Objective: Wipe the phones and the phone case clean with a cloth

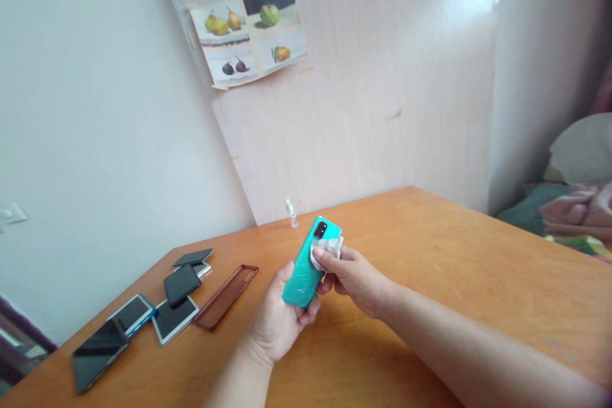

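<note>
1. The slim teal phone with a glossy back (302,277) is held above the brown wooden table (459,242), back upward and tilted; its black camera block (320,229) is at the far end.
2. The left hand (275,322) grips the phone's lower end, thumb along the left side and fingers curled under the right; this low hold seems meant to steady it while leaving the upper back exposed.
3. The right hand (361,277) pinches a crumpled white wipe (329,248), thumb pressing it to the back near the right edge; the curled fingers at that edge probably brace against the push; whether the wipe is cloth or paper, I cannot tell.
4. A translucent reddish-brown phone case (227,298) lies left of the hands, apart from the phone, perhaps so that the back is reachable; a small clear spray bottle (291,215) stands beyond, near the rear edge.
5. Phones and other flat devices (176,317) overlap farther left, the nearest black one (100,354) close to the table's left edge; elbow room is tighter there; the broader stretch for moving lies right, beyond the right forearm.
</note>
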Tool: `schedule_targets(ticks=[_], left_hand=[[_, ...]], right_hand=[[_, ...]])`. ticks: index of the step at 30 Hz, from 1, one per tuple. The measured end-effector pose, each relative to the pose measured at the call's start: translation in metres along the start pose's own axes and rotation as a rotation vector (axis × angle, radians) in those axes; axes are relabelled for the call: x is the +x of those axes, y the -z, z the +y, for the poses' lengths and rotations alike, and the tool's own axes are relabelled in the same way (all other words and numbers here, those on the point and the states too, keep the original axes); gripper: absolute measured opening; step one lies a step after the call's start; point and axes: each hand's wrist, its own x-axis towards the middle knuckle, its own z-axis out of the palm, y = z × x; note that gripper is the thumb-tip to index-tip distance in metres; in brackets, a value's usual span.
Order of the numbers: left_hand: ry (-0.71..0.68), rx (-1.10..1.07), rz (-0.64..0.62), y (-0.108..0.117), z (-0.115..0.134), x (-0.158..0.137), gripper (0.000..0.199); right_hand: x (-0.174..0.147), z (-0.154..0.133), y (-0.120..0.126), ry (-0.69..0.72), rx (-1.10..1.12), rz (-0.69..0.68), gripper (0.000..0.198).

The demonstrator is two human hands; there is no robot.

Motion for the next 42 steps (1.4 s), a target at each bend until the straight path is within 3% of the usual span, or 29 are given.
schedule_targets(ticks=[5,7,9,12,14,16,19,21,23,27,29,31,36,38,42], left_hand=[[0.081,-0.026,-0.023,-0.002,-0.002,0.000,0.054],[0.089,-0.045,-0.036,-0.002,-0.002,0.000,0.055],[0.080,-0.065,-0.052,-0.002,-0.001,0.000,0.055],[0.071,-0.088,-0.048,0.000,-0.001,0.001,0.052],[0.068,-0.091,-0.040,0.000,-0.001,0.002,0.051],[0.061,-0.079,-0.043,-0.001,-0.001,0.002,0.053],[0.069,-0.062,-0.042,-0.004,-0.002,0.002,0.057],[0.096,-0.063,-0.031,-0.005,-0.002,0.003,0.060],[0.109,-0.069,-0.025,-0.006,-0.002,0.003,0.060],[0.082,-0.082,-0.040,-0.004,-0.002,0.005,0.054],[0.069,-0.090,-0.038,-0.003,-0.001,0.005,0.051],[0.073,-0.100,-0.022,-0.003,-0.001,0.005,0.051],[0.057,-0.144,0.078,-0.001,0.000,0.006,0.048],[0.018,-0.163,0.101,0.000,0.000,0.006,0.044],[-0.027,-0.192,0.115,0.000,0.002,0.006,0.041]], right_hand=[[0.011,-0.011,0.019,0.025,0.000,0.214,0.052],[0.010,-0.013,0.020,0.042,-0.036,0.228,0.050],[0.005,-0.011,0.015,0.043,-0.090,0.132,0.045],[-0.006,-0.004,0.000,-0.045,-0.129,-0.162,0.044],[-0.009,-0.001,-0.004,-0.086,-0.132,-0.264,0.045],[-0.006,-0.002,0.001,-0.056,-0.131,-0.193,0.045],[0.005,-0.006,0.016,-0.002,-0.073,0.067,0.049],[0.009,-0.007,0.022,-0.012,-0.028,0.162,0.051],[0.008,-0.005,0.019,-0.037,-0.037,0.135,0.051],[-0.003,0.003,0.001,-0.077,-0.109,-0.095,0.047],[-0.005,0.003,-0.003,-0.050,-0.115,-0.121,0.046],[-0.002,0.000,0.002,0.005,-0.136,-0.030,0.045],[0.014,-0.007,0.023,0.109,-0.212,0.344,0.036],[0.018,-0.006,0.028,0.135,-0.190,0.369,0.029],[0.018,0.002,0.028,0.078,-0.198,0.282,0.018]])
